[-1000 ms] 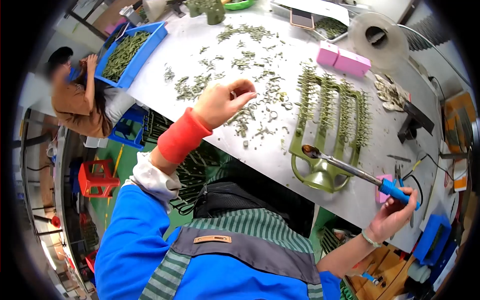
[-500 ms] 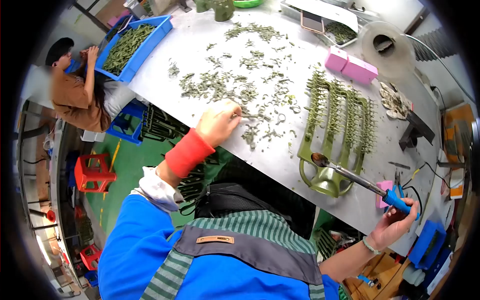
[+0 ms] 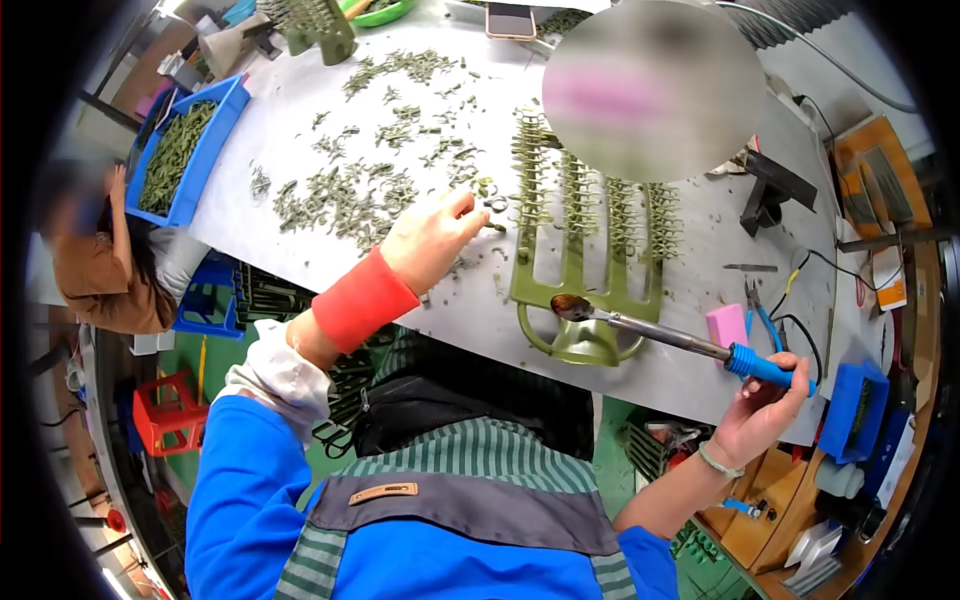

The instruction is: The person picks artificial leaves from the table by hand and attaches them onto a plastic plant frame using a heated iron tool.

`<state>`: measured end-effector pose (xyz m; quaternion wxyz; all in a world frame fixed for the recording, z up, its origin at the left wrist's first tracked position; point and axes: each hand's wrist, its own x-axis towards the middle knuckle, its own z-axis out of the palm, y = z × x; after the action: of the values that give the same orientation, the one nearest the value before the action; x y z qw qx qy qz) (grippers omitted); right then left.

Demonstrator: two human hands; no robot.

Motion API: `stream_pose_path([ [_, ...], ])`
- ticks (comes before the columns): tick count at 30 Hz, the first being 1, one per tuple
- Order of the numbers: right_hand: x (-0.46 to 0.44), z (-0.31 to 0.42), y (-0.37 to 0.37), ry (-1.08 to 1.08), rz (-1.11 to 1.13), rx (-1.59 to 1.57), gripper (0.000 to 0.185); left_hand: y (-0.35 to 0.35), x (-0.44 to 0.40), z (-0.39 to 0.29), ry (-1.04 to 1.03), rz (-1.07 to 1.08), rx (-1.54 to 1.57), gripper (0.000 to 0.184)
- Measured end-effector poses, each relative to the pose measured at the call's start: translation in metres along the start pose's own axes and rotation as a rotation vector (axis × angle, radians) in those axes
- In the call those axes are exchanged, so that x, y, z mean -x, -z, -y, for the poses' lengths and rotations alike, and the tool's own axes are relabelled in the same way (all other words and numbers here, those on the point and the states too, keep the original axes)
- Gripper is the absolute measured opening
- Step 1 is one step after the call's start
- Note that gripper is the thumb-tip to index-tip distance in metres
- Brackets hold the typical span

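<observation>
My left hand [image 3: 432,238], under a red wristband, pinches a small dark green piece [image 3: 494,227] just left of a green rack [image 3: 533,290]. The rack lies flat, its several bars lined with rows of small green pieces [image 3: 622,215]. In my right hand [image 3: 758,412] is a soldering iron [image 3: 668,333], held by its blue handle. Its broad, brownish tip [image 3: 572,307] is over the rack's near end; whether it touches, I cannot tell. Many loose green pieces [image 3: 345,205] lie scattered left of the rack.
Pliers [image 3: 762,315], a pink block [image 3: 727,325] and a black stand [image 3: 775,195] are on the right. A blue bin of green pieces [image 3: 180,160] is far left, near a seated person [image 3: 105,275]. A phone [image 3: 510,21] lies at the back. A blurred disc hides the back right.
The view has shifted right, so the table things appear further left. My left hand has moved from the loose pieces to beside the rack. The iron stays in my right hand.
</observation>
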<state>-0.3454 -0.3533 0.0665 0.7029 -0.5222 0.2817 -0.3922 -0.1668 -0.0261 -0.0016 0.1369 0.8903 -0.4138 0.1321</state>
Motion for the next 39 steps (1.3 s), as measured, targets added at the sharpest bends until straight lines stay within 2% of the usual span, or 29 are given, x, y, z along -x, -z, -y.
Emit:
stream_pose_path([
  [6,-0.011,-0.003,0.003,-0.018,-0.039,-0.037,0.032,-0.014,-0.009,0.001,0.002,0.109,-0.175,0.010],
  [8,-0.016,-0.006,0.007,-0.026,-0.014,-0.049,0.031,-0.016,-0.012,-0.003,0.005,0.201,-0.220,0.029],
  [9,-0.017,-0.006,0.007,-0.026,-0.020,-0.047,0.031,-0.018,-0.012,-0.003,-0.009,0.181,-0.212,0.034],
  [16,-0.022,-0.013,0.011,-0.060,-0.073,-0.083,0.031,-0.014,-0.016,0.003,0.084,0.166,-0.172,0.039],
  [17,-0.022,-0.013,0.012,-0.060,-0.080,-0.084,0.031,-0.011,-0.017,0.007,0.062,0.038,-0.117,0.039],
  [20,-0.023,-0.013,0.016,-0.039,-0.069,-0.056,0.031,0.017,-0.018,0.016,0.274,-0.118,0.245,0.018],
  [21,-0.023,-0.013,0.017,-0.040,-0.067,-0.056,0.031,0.028,-0.017,0.011,0.449,-0.126,0.497,0.013],
  [22,-0.024,-0.014,0.018,-0.031,-0.063,-0.044,0.031,0.036,-0.014,0.008,0.523,-0.108,0.680,0.015],
  [24,-0.023,-0.014,0.015,-0.024,-0.048,-0.037,0.031,0.056,-0.022,-0.008,0.292,-0.065,0.696,0.015],
  [25,-0.022,-0.014,0.012,-0.016,-0.046,-0.020,0.032,0.065,-0.025,-0.019,0.251,-0.020,0.659,0.015],
  [28,-0.021,-0.014,0.009,-0.011,-0.046,0.008,0.031,0.066,-0.031,-0.051,0.170,0.026,0.717,0.015],
  [34,-0.024,-0.018,0.010,-0.001,-0.016,-0.007,0.030,0.043,-0.046,-0.066,0.095,0.138,0.511,0.015],
  [35,-0.024,-0.019,0.009,0.001,-0.020,-0.024,0.029,0.036,-0.049,-0.064,-0.042,0.054,0.415,0.011],
  [36,-0.025,-0.021,0.008,0.002,-0.025,-0.042,0.029,0.035,-0.054,-0.064,-0.046,0.055,0.413,0.011],
  [38,-0.027,-0.024,0.008,-0.008,-0.038,-0.054,0.028,0.034,-0.062,-0.066,-0.180,-0.023,0.220,0.009],
  [39,-0.027,-0.026,0.006,-0.020,-0.036,-0.054,0.028,0.029,-0.063,-0.067,-0.161,-0.040,0.221,0.008],
])
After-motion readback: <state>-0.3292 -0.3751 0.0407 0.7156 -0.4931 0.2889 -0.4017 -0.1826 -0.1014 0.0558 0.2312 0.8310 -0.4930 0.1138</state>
